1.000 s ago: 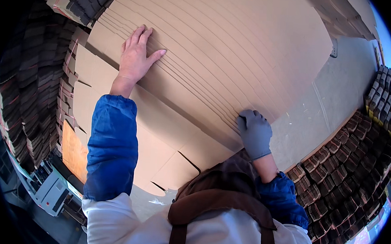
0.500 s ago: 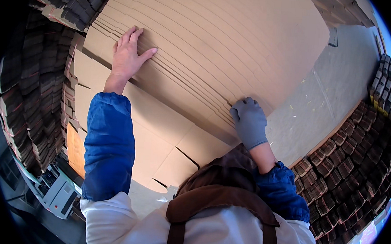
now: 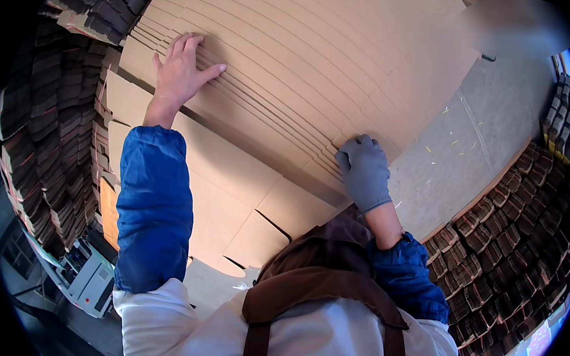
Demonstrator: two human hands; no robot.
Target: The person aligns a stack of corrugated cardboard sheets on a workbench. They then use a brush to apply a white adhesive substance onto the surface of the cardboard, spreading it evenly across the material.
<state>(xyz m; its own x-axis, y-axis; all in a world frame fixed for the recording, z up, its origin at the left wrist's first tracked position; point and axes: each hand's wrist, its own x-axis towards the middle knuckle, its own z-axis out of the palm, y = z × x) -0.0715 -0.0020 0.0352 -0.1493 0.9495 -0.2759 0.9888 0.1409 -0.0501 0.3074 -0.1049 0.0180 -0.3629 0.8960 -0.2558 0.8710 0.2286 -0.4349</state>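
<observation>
A fanned stack of flat brown cardboard sheets (image 3: 292,67) spreads in front of me, its edges overlapping like steps. My bare left hand (image 3: 180,70) rests on the left part of the stepped edges, fingers stretched and thumb out to the side. At the right end of those edges, my right hand (image 3: 365,170), in a grey glove, has its fingers curled on the sheets; the fingertips are partly hidden. Nearer to me, below the fanned stack, lies another cut cardboard blank (image 3: 232,194) with slots and flaps.
Tall piles of folded cardboard (image 3: 54,118) stand at the left. Bundled dark cardboard stacks (image 3: 502,256) line the right. Grey floor (image 3: 449,155) with yellow scraps lies between. A pale machine (image 3: 89,283) is at lower left. A blurred grey shape (image 3: 516,26) shows at upper right.
Both hands have shifted slightly up in the picture, the left also a little leftward. The blurred grey shape has appeared at the upper right.
</observation>
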